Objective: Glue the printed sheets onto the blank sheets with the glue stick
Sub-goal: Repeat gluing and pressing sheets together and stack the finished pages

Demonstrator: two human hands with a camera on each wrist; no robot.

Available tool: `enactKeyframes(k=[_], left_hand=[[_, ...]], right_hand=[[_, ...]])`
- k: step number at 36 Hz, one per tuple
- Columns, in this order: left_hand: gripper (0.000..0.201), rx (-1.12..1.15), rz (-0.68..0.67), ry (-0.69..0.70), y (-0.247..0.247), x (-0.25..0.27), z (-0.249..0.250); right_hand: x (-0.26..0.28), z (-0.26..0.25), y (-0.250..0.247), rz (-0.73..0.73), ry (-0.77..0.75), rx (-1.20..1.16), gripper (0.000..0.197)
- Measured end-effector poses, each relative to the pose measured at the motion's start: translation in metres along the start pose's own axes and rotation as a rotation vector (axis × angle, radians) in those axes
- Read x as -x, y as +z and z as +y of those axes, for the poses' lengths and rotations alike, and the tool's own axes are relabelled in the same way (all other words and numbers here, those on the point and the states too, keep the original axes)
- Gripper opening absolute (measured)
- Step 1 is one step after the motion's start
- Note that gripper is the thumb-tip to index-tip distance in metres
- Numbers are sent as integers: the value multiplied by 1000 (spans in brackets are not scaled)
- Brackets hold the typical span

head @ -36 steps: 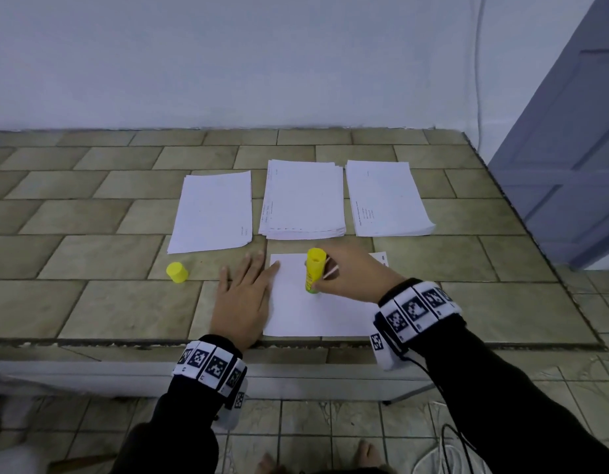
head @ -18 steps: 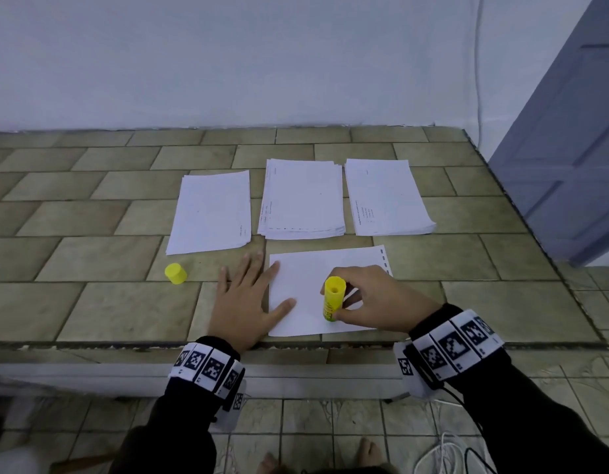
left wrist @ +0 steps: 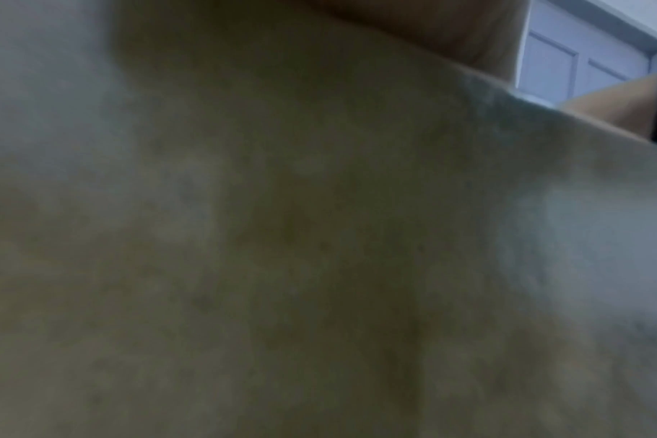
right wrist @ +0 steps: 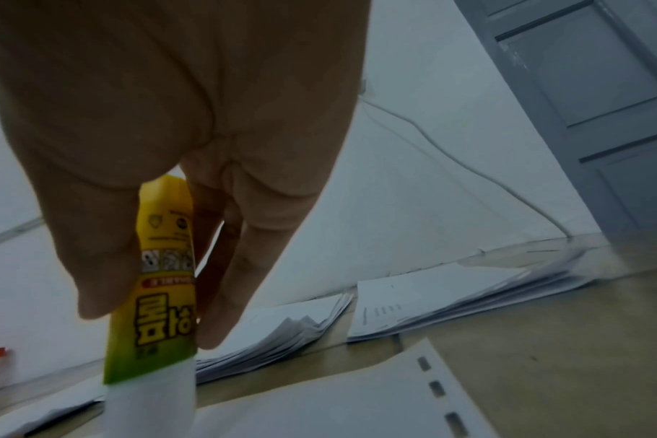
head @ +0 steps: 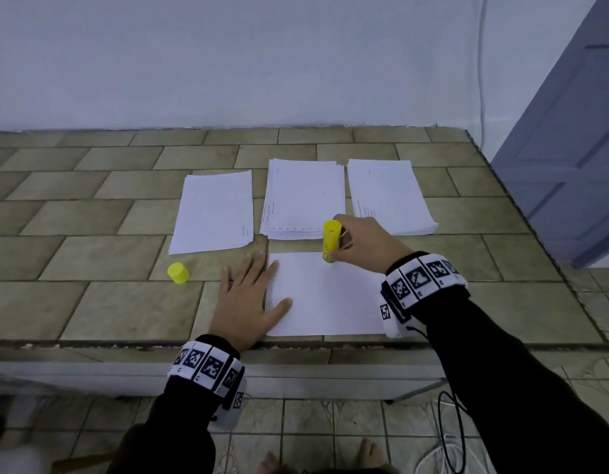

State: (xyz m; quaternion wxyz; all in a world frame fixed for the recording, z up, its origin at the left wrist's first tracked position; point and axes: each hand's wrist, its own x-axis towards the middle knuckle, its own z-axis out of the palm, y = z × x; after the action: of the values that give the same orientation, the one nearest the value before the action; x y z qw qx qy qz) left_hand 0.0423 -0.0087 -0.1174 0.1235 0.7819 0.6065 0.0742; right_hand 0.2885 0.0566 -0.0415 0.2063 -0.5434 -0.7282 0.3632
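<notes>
Here, a yellow cap (head: 178, 273) stands on the tiled worktop (head: 90, 302). The left hand (head: 243, 302) lies flat, fingers spread, pinning the near sheet (head: 327, 302). The right hand's (head: 368, 242) grip pinches the glue stick (head: 331, 240), tip on that sheet's far edge.

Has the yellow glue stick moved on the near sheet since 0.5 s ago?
Yes. The yellow glue stick, gripped by the right hand, has gone from the near white sheet's front edge to its far edge, by the middle paper stack.

head overhead, wrists low, sharing door (right wrist: 601, 89)
</notes>
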Motion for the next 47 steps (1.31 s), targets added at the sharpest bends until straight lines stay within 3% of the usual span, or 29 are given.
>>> enactKeyframes(k=[6, 12, 22, 26, 29, 37, 47], left_hand=[[97, 146, 2, 32, -4, -1, -7], [99, 202, -7, 43, -7, -4, -11], [92, 83, 33, 20, 2, 0, -5], [103, -8, -3, -11, 4, -1, -2], [114, -44, -26, -19, 3, -2, -2], [102, -41, -15, -29, 3, -1, 0], [103, -35, -9, -36, 2, -1, 1]], right_hand=[[32, 2, -6, -10, -60, -141, 14], [56, 15, -14, -53, -60, -135, 19], [77, 17, -16, -195, -62, -69, 23], [77, 18, -14, -206, -64, -59, 22], [73, 20, -16, -172, -71, -61, 23], [46, 28, -28, 29, -73, -20, 14], [24, 31, -21, 281, 57, -10, 17]])
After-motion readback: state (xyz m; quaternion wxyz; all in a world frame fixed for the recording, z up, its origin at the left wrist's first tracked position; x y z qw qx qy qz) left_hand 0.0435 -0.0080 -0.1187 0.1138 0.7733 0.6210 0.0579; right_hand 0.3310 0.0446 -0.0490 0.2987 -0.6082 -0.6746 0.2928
